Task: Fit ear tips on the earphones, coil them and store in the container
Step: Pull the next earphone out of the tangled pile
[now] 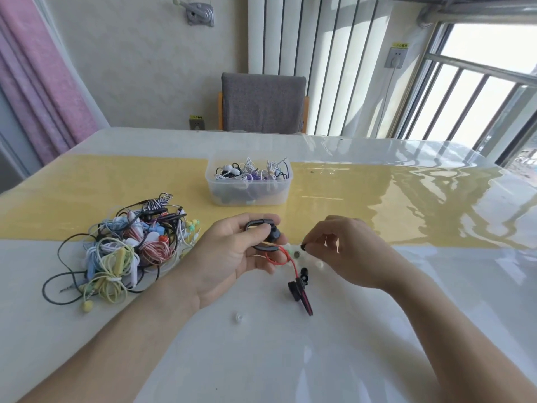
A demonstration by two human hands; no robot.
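My left hand [229, 251] grips a black ear-hook earphone [268, 232] above the table, its red cable [286, 261] hanging down. The cable leads to the second black earbud [299, 287], which lies on the table with a black tip on it. My right hand [345, 251] pinches a small black ear tip [303, 246] just right of the held earphone. Several loose pale ear tips [318, 263] lie on the table under the hands. A clear plastic container [248, 183] with coiled earphones stands behind.
A tangled heap of coloured earphones [128, 248] lies to the left on the white table [377, 344]. One clear ear tip [238, 317] sits alone near me. A yellow runner [87, 193] crosses the table, and a grey chair [263, 101] stands at the far side.
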